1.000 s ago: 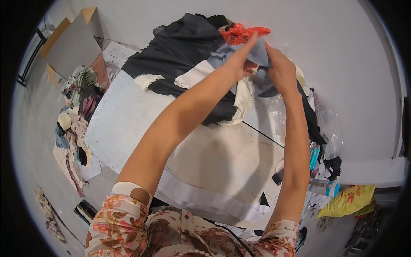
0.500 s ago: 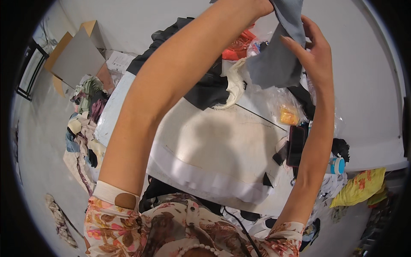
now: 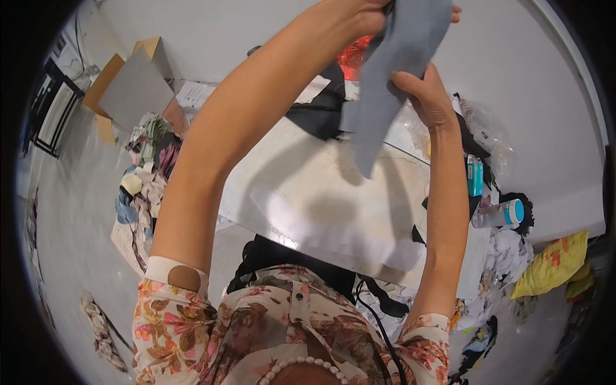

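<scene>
A piece of grey cloth [image 3: 388, 83] is held up in front of me above the table, hanging down to a narrow point. At the top of the picture my left hand [image 3: 372, 16] is closed on its upper part, the fingers mostly hidden behind the fabric. Lower down, my right hand [image 3: 431, 99] pinches the right edge, its thumb on the near face and its fingers behind. A few fingertips show past the cloth's upper right edge; I cannot tell which hand they belong to.
Dark cloth [image 3: 321, 112] and a red plastic bag [image 3: 353, 58] lie on the far side of the pale table [image 3: 289, 173]. A blue-lidded clear jar [image 3: 500, 213] and a teal box [image 3: 475, 176] sit right. Fabric scraps [image 3: 144, 179], a cardboard box [image 3: 131, 83] and a yellow bag [image 3: 552, 266] stand around.
The grey cloth has come down and to the left, and more of its length now hangs below my hands. Both hands have shifted left; my right hand is a little lower.
</scene>
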Demonstrator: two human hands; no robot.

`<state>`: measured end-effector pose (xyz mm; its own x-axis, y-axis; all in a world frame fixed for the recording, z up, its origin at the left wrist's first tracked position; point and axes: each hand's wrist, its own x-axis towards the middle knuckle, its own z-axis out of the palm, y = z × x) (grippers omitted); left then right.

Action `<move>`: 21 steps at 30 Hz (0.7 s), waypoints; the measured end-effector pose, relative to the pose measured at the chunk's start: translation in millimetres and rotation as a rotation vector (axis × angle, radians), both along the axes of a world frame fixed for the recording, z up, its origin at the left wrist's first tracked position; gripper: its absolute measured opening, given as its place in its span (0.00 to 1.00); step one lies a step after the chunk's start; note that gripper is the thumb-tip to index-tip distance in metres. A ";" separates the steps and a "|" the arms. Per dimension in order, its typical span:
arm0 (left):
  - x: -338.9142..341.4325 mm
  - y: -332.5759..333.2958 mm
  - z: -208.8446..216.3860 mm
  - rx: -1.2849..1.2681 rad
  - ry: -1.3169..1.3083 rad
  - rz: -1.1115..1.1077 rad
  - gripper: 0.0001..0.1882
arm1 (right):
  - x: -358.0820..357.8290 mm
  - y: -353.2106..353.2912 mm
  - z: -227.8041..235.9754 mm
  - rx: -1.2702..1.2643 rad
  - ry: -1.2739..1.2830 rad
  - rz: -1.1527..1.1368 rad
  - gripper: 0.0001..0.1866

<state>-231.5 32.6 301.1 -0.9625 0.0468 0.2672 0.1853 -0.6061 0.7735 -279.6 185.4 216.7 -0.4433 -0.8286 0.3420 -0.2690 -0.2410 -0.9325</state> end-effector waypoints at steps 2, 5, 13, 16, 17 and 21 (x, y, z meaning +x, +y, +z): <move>1.2 -6.1 1.5 0.066 0.087 -0.009 0.21 | 17.2 -3.0 -7.0 0.035 -0.205 0.335 0.35; 13.7 -16.2 -11.8 0.178 0.145 0.054 0.22 | 28.2 17.1 -42.2 0.099 -0.269 0.244 0.40; 90.0 -81.6 -168.8 0.581 -0.128 0.503 0.14 | 14.2 78.0 -84.9 0.733 0.010 0.194 0.29; 106.9 -77.7 -258.4 0.708 -0.281 0.586 0.15 | -5.2 79.7 -100.9 0.893 0.139 0.220 0.28; 109.8 -67.3 -279.5 0.738 -0.349 0.621 0.15 | -15.8 83.9 -114.6 0.898 0.150 0.212 0.27; 117.7 -47.1 -330.7 0.741 -0.407 0.743 0.18 | -50.8 87.9 -147.8 1.155 0.264 0.255 0.26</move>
